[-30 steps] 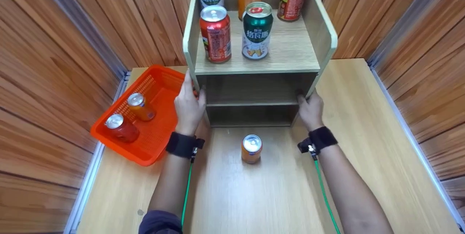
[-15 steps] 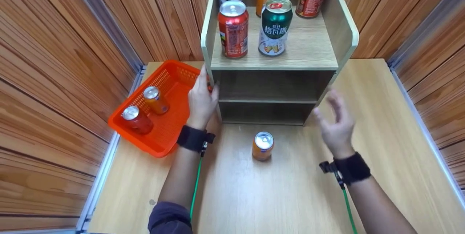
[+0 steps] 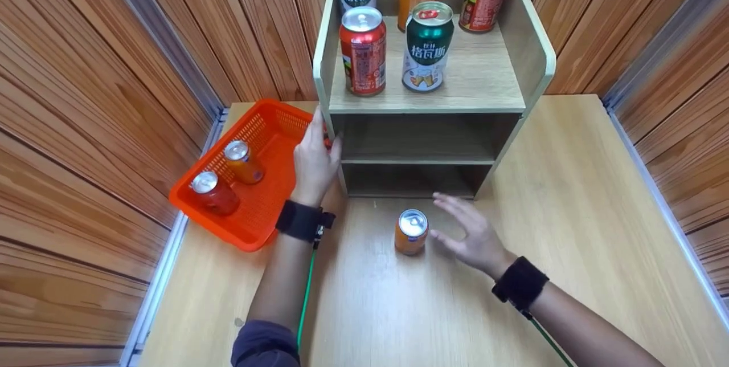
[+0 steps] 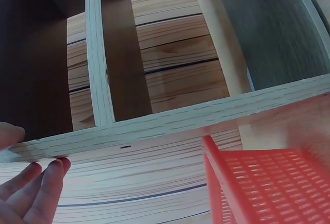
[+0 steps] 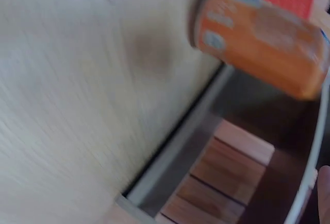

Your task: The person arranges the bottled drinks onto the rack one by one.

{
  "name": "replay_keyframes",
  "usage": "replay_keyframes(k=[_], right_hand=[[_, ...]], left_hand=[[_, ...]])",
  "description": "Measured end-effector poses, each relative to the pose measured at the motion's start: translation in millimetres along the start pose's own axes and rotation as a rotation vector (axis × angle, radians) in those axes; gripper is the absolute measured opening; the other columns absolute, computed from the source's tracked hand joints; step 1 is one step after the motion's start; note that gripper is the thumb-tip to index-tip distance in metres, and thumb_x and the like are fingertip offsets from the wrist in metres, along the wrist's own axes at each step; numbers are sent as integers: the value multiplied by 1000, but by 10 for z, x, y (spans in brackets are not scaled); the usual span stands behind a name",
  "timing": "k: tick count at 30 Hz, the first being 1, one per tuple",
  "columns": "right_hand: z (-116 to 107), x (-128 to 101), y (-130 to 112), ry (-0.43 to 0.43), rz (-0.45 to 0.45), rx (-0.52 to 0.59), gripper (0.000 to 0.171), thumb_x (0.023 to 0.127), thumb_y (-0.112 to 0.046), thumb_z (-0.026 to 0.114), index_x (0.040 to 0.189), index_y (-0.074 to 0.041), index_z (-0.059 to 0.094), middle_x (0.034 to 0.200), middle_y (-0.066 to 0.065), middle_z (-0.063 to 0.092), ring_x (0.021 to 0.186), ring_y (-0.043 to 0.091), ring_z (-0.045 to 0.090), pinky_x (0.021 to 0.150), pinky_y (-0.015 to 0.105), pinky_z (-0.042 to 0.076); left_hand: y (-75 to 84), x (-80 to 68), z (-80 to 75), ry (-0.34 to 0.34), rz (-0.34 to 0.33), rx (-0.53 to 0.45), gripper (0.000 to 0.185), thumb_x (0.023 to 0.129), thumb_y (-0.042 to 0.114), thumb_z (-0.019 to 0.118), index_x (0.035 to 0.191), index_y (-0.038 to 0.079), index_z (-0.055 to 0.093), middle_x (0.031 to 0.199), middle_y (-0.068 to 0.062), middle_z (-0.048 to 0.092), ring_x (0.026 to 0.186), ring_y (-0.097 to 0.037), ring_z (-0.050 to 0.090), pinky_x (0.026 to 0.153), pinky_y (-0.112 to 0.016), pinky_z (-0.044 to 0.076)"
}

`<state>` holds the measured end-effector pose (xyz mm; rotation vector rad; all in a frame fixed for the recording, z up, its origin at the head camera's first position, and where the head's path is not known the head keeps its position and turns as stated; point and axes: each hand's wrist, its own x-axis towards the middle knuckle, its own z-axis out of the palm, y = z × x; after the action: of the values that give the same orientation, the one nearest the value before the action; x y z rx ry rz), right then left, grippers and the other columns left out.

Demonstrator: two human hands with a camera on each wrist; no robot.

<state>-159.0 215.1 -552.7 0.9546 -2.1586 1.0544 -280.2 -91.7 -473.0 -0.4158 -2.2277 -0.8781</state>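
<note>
My left hand (image 3: 313, 164) grips the left side panel of a small wooden shelf (image 3: 475, 82). In the left wrist view, the thumb lies inside the panel edge (image 4: 206, 117) and the fingers (image 4: 44, 188) outside. On the table before the shelf stands an orange can (image 3: 411, 233), upright with a silver lid. My right hand (image 3: 470, 236) is just right of this can, thumb and fingers spread, with a small gap between. The right wrist view is blurred and shows the orange can (image 5: 258, 38) close by.
An orange-red basket (image 3: 273, 176) left of the shelf holds an orange can (image 3: 244, 167) and a red can (image 3: 219, 196). Several cans stand on the shelf top, among them a red can (image 3: 363, 59) and a green-white can (image 3: 428, 51). Wooden walls surround the table.
My right hand has let go of the shelf's right side and moved down and left beside the orange can. The left hand has stayed on the shelf. The head view has shifted slightly.
</note>
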Motion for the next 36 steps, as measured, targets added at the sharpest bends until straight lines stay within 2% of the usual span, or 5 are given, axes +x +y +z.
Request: replay_keyframes(k=[7, 14, 20, 30, 36], right_hand=[[248, 2, 69, -132, -123, -66, 60, 77, -27, 82, 126, 2, 61, 130, 18, 59, 117, 36, 56, 101, 38, 44], [388, 10, 174, -276, -169, -155, 76, 71, -37, 86, 133, -4, 57, 136, 16, 54, 122, 33, 52, 96, 48, 46], [479, -72, 175, -259, -189, -167, 73, 75, -41, 82, 132, -4, 58, 132, 16, 56, 116, 34, 55, 93, 47, 48], [516, -38, 208, -232, -218, -192, 73, 66, -30, 89, 128, -4, 61, 126, 18, 58, 110, 35, 59, 88, 48, 51], [506, 20, 213, -249, -240, -156, 69, 67, -25, 89, 127, -3, 61, 122, 19, 57, 107, 33, 59, 85, 45, 53]], left_hand=[[-28, -12, -4, 9, -4, -11, 62, 91, 8, 66, 145, 0, 38, 116, -18, 64, 88, -32, 67, 80, -41, 55], [-14, -13, 25, -1, -9, -25, 62, 92, 11, 66, 146, 2, 37, 118, -19, 63, 87, -34, 67, 81, -41, 55], [-2, -56, 52, 25, 18, -2, 63, 88, 6, 69, 144, -1, 39, 117, -19, 64, 83, -34, 68, 78, -42, 56], [25, -34, 25, 0, -9, 24, 64, 90, 8, 69, 145, 1, 37, 116, -18, 65, 79, -31, 68, 76, -37, 56], [8, -7, 22, 13, 2, 5, 63, 89, 7, 68, 144, 0, 39, 117, -19, 64, 81, -33, 68, 78, -39, 56]])
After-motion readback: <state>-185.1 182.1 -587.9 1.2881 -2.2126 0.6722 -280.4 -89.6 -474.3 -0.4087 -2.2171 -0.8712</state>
